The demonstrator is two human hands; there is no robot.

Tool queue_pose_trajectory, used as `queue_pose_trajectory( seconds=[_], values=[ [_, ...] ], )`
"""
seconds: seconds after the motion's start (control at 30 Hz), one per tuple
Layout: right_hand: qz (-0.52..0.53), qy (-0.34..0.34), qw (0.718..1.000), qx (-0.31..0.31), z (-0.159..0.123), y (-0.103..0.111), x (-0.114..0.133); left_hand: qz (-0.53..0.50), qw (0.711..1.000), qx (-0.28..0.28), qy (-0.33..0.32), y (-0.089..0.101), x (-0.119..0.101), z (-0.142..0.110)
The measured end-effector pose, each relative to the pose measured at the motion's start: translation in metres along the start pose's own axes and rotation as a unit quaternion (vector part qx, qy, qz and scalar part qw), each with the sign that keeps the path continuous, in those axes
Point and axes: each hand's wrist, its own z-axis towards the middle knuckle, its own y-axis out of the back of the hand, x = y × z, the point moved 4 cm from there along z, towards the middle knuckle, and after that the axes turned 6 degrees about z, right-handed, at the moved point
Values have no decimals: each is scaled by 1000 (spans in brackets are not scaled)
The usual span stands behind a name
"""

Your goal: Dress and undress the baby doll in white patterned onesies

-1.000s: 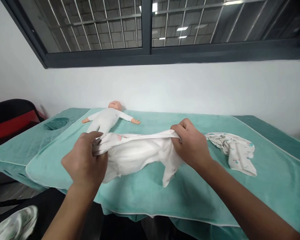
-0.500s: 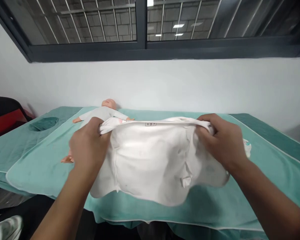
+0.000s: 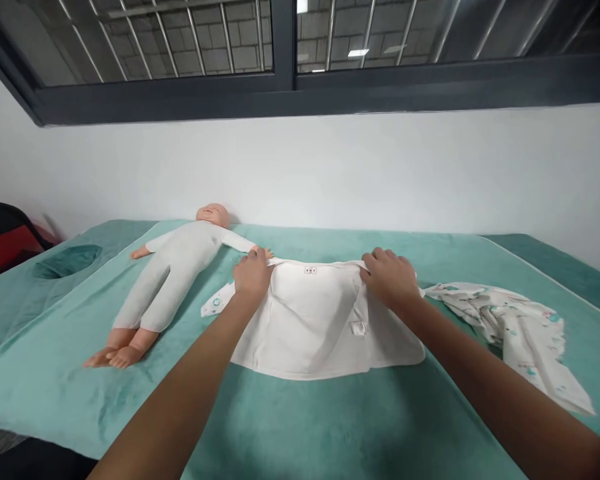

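Note:
A white baby shirt [image 3: 310, 320] is spread with its inner side up on the green cover, its neck label towards the wall. My left hand [image 3: 253, 272] grips the shirt's upper left edge, and a patterned sleeve pokes out to the left of it. At the upper right edge, my right hand [image 3: 391, 275] has its fingers closed on the cloth. A baby doll [image 3: 180, 257] in a pale full-length body suit lies on its back to the left, one of its hands close to my left hand.
Patterned baby clothing [image 3: 525, 327] lies crumpled at the right. The green cover [image 3: 300, 427] drapes over a padded bed with a face hole [image 3: 67, 261] at its left. Behind it stand a white wall and a barred window [image 3: 280, 100]. A red and black chair [image 3: 10, 240] is at far left.
Both hands have lowered the shirt away from me onto the bed, where it now lies flatter. The view has shifted, bringing the whole doll and the clothing at right into sight.

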Motion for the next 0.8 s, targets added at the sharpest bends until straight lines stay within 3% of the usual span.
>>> queue_pose_trajectory(
  seconds=[0.07,0.13,0.23,0.33,0.47,0.67,0.8],
  values=[
    [14,19,998,-55,-2,0,19,-1,997,-70,-41,3,-14,-10],
    [91,29,994,-52,-11,-7,44,-27,989,-89,-112,-2,-31,-27],
    [231,2,971,56,-23,-32,84,-67,983,-2,-169,-26,-49,-46],
    [244,-56,958,138,-22,-56,104,-66,987,33,-146,-46,-52,-46],
    [220,-103,961,135,-1,-76,95,-62,990,23,-124,-57,-43,-31],
    [185,-20,982,27,14,-83,72,-80,977,-60,-187,-56,-37,-19],
    [173,-9,985,-24,14,-79,66,-66,971,-114,-198,-47,-36,-20]
  ],
)
